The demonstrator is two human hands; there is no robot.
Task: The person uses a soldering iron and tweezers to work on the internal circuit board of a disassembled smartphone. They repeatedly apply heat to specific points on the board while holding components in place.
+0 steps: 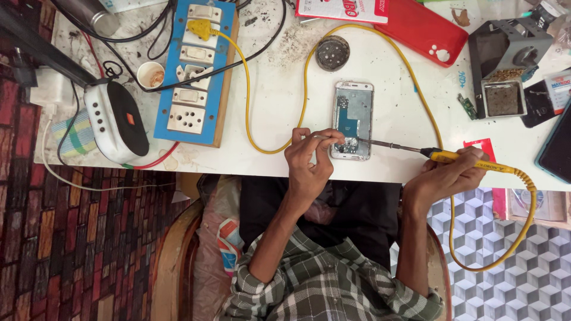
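White laminate, scuffed and dusty, is the worktable (279, 107) I sit at; beneath its near edge the floor shows a red brick pattern on my left and grey cube-pattern tiles on my right. A blue switchboard (193, 71) lies on the left part of the table, with a yellow plug in its top socket and a yellow cord (309, 59) looping across to my tool. A red case (425, 30) lies at the far edge, cut off by the frame. Near the table's front edge lies an opened phone (353, 119), its circuit board bare. My right hand (446, 175) is closed around the yellow soldering iron (416, 150), its tip touching the phone's lower end. My left hand (310, 157) pinches something thin at that same corner; I cannot make out what.
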